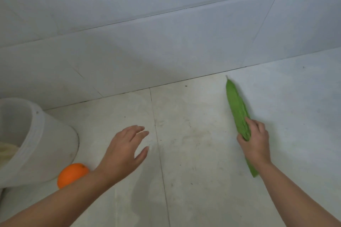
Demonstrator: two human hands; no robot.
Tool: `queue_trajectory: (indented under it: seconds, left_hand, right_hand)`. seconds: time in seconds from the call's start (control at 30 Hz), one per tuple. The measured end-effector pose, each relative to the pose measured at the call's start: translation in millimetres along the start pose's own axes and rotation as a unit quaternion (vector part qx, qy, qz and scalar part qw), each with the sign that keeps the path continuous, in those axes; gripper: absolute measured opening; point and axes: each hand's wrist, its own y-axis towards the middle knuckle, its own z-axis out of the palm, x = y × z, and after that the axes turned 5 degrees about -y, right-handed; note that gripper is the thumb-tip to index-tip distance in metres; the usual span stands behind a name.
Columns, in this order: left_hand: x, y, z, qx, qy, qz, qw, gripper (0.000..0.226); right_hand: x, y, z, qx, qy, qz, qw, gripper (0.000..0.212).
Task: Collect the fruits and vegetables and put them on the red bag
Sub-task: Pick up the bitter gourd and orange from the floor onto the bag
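1. Low over the pale, scuffed tile floor (193, 153), right of centre and near the foot of the wall: long green bitter gourd (237, 105). Cannot tell whether resting or lifted.
2. Long axis running from near to far, tilted slightly left; thin stem tip pointing away at the wall, blunt end toward the person, under the wrist.
3. Gripped around its lower half by right hand (255, 142), fingers (258, 125) curled over the top.
4. Left hand (121, 151) well apart to the left, above the floor, fingers spread and relaxed, holding nothing.
5. Orange (71, 174) on the floor far left, partly behind the left forearm, touching or just beside the bucket.
6. White plastic bucket (46, 140) at left edge, tilted, mouth up-left; something pale yellow (7, 151) inside, too cropped to identify.
7. Behind everything: wall (166, 33) of large grey-white tiles.
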Motion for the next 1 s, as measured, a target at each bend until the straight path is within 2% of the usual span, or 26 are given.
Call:
queue_trajectory:
  seconds: [0.13, 0.3, 0.43, 0.6, 0.7, 1.0]
  left_hand:
    - [28, -15, -5, -0.027, 0.007, -0.031, 0.999, 0.061]
    - [54, -55, 3, -0.035, 0.011, -0.12, 0.992, 0.047]
    - [80, -93, 2, -0.008, 0.058, -0.151, 0.987, 0.046]
    - [107, -122, 0, 0.021, 0.071, -0.239, 0.968, 0.042]
    - [115, -131, 6, 0.029, 0.059, -0.258, 0.964, 0.053]
    - [125, -133, 17, -0.014, 0.0, -0.332, 0.943, 0.059]
  right_hand:
    - [34, -11, 10, 0.055, 0.014, -0.103, 0.993, 0.057]
    - [86, -34, 26, 0.12, 0.05, -0.209, 0.969, 0.056]
    - [111, -58, 43, 0.182, 0.041, -0.28, 0.942, 0.057]
    - [133, -83, 62, 0.226, 0.039, -0.322, 0.919, 0.057]
    - [141, -92, 70, 0.234, 0.044, -0.329, 0.914, 0.057]
    - [159, -104, 85, 0.254, 0.051, -0.326, 0.909, 0.056]
